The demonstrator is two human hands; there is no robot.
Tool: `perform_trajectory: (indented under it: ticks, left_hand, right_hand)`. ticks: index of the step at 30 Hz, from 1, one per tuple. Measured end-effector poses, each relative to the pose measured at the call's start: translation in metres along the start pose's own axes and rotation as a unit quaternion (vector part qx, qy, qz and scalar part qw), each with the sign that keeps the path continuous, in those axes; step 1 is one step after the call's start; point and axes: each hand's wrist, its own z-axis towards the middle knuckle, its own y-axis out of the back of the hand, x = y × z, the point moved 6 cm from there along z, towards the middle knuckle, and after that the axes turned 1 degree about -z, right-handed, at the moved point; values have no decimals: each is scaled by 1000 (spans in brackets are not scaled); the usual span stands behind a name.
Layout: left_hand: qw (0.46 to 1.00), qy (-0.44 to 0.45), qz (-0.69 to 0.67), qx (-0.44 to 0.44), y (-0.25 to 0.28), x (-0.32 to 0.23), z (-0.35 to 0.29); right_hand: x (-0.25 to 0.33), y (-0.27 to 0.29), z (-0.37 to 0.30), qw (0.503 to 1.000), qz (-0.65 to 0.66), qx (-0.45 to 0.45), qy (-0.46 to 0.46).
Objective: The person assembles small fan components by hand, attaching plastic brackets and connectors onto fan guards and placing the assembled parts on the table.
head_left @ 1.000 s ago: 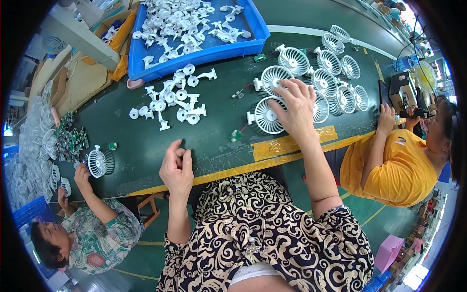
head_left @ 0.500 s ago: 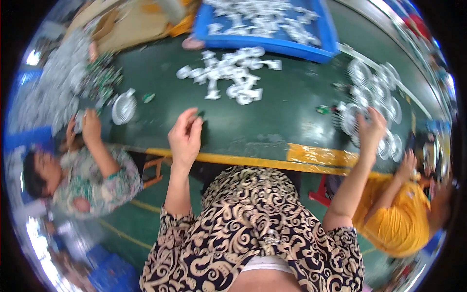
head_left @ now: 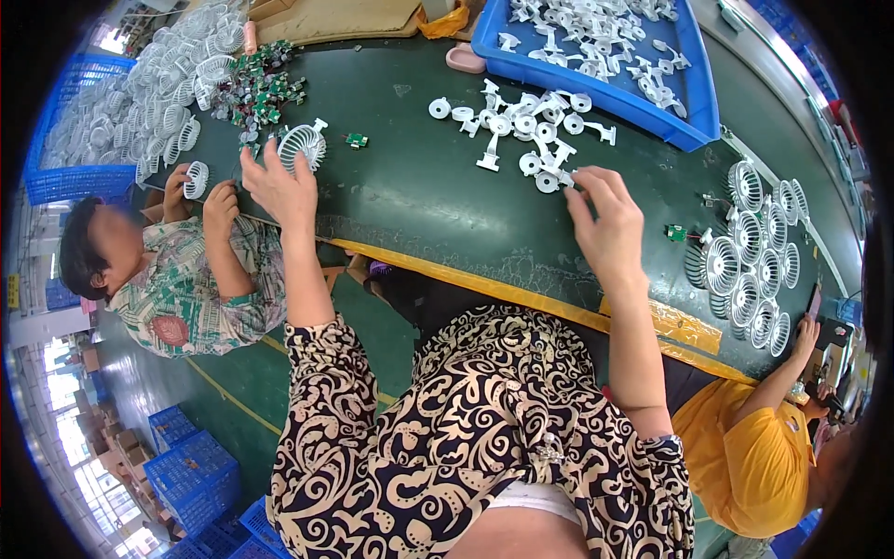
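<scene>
Left hand [head_left: 284,191]: fingers spread wide at white ribbed plastic fan cage [head_left: 304,144], well left of blue rectangular plastic tray [head_left: 605,102]; contact unclear. Right hand [head_left: 610,219]: narrow gap beside white plastic disc-ended bracket [head_left: 547,183], near side of tray; can't tell if pinching. I'd take cage by rim, sparing ribs. Cage's tab points away and rightward, long axis likewise diagonal.

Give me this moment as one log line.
left hand: open, at white fan cage | right hand: at white bracket pile | blue tray: holds more brackets
</scene>
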Motion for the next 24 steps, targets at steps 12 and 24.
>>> perform_trajectory:
  ticks: [12, 24]
  left_hand:
    - [847, 155, -287, 420, 26, -71, -57]
    - [585, 12, -565, 583, 98, -227, -128]
  right_hand:
    - [-4, -27, 14, 991, -100, -9, 87]
    - [-21, 21, -24, 995, 11, -56, -76]
